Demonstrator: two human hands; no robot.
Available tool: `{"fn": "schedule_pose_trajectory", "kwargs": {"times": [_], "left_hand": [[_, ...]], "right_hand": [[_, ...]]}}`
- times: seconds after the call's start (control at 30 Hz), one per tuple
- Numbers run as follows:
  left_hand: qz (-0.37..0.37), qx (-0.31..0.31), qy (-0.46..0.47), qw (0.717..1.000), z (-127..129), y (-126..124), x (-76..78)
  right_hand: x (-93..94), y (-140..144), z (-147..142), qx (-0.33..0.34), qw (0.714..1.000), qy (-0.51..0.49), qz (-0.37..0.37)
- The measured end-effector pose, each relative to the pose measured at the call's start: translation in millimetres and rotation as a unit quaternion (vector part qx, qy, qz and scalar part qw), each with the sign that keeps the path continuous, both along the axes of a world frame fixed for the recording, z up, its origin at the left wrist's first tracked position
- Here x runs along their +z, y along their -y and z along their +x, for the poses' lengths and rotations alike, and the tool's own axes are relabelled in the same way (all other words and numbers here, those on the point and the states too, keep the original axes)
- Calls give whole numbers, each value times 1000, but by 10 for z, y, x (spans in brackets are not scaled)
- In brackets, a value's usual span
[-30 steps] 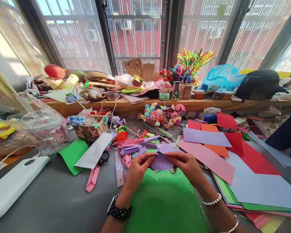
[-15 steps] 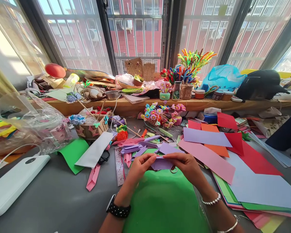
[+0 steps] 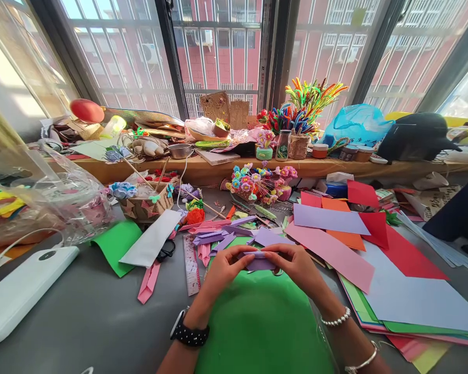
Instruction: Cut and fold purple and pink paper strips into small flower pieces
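Note:
Both hands pinch a small folded piece of lilac paper just above a large green sheet on the grey table. My left hand, with a black watch on its wrist, grips the paper's left end. My right hand, with bead and bangle bracelets on its wrist, grips the right end. Folded lilac and pink strips lie just beyond the hands, beside a clear ruler.
Coloured paper sheets spread to the right. A white device and a clear plastic bag sit at left. A small basket, paper flowers and pipe cleaners crowd the wooden sill.
The lilac paper has been folded narrower between the fingers, and both hands have edged slightly away from me.

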State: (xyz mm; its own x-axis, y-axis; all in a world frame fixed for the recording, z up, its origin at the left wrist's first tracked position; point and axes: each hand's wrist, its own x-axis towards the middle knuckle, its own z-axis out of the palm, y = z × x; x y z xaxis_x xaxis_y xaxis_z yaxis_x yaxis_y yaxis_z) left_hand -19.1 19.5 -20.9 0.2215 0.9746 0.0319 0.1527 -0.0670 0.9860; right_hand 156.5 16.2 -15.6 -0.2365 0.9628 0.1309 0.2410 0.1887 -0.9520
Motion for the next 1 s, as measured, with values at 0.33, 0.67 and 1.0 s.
{"fn": "schedule_pose_trajectory", "kwargs": {"times": [0.33, 0.67, 1.0], "left_hand": [[19, 33, -17, 999, 42, -9, -23], [50, 60, -62, 995, 74, 25, -8], [60, 77, -58, 994, 39, 10, -32]], "right_hand": [[-28, 11, -49, -26, 999, 13, 12], [-85, -1, -64, -50, 998, 36, 29], [-28, -20, 4, -50, 999, -5, -21]]}}
